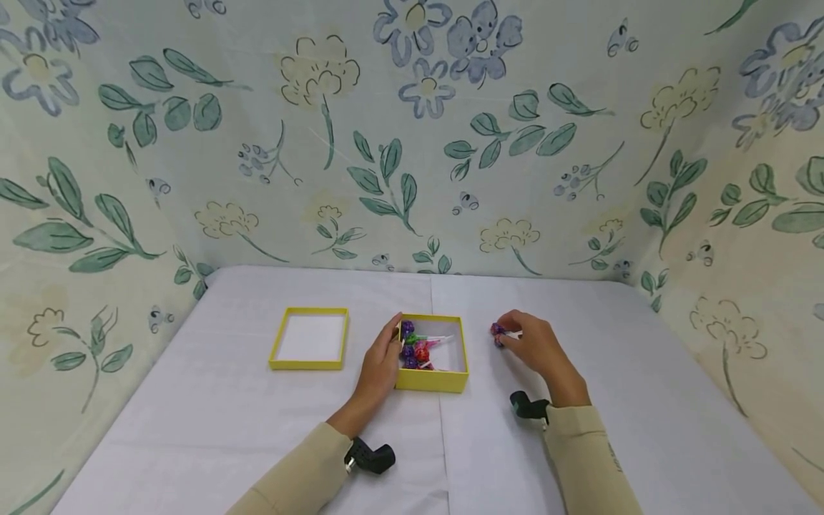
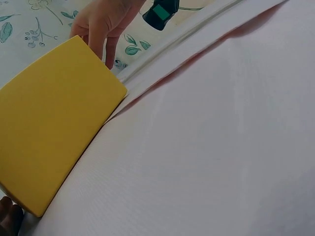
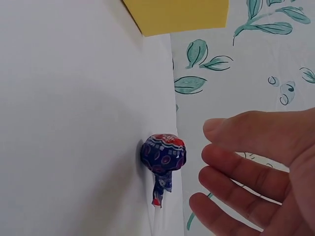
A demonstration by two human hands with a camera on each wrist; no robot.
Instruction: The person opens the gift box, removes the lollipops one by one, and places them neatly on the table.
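Note:
A yellow-rimmed box [image 1: 431, 383] with a white inside holds several wrapped lollipops [image 1: 421, 352], purple, red and green, gathered at its left end. My left hand [image 1: 380, 365] grips the box's left wall; in the left wrist view only dark fingers show at the lower left, beside the yellow wall. Right of the box, a purple-and-red wrapped lollipop [image 3: 163, 153] lies on the white cloth, its stick pointing away from its round head. My right hand [image 1: 534, 345] is beside it, fingers loosely bent, and the right wrist view shows a gap between the fingertips and the lollipop.
A yellow-edged box lid [image 1: 309, 365], white inside, lies left of the box. White cloth [image 1: 225, 400] covers the table, with a fold line running down its middle. Floral fabric [image 1: 438, 179] hangs behind and at both sides. Dark cameras [image 1: 529, 405] are strapped at both wrists.

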